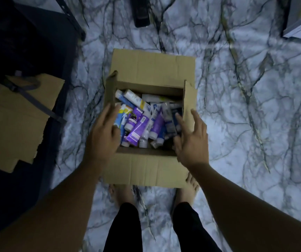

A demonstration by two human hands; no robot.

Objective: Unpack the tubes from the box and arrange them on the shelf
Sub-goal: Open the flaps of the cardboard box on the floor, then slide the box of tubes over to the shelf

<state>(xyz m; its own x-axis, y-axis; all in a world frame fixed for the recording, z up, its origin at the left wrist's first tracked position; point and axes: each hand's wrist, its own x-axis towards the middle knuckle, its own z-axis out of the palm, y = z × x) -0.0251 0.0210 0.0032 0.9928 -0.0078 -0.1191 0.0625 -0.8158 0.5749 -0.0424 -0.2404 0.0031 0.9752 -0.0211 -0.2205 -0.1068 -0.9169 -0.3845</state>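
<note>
we look down on an open cardboard box [142,171] on a marble-patterned floor [246,110], its 4 flaps folded outward. inside lies a jumbled heap of tubes [142,120], purple, white and blue, lying across each other at all angles. our left hand [103,132] hangs over the box's left edge, fingers straight and slightly apart, fingertips beside the left flap; we cannot tell whether they touch it. our right hand [191,140] is over the right edge, fingers spread and relaxed, the forefinger reaching in beside a dark blue tube [176,115] and the others lying against the right flap. neither hand grips anything. 2 bare feet [188,190] stand just behind the box. to the left, a flattened piece of cardboard [13,122] rests on a dark surface.
</note>
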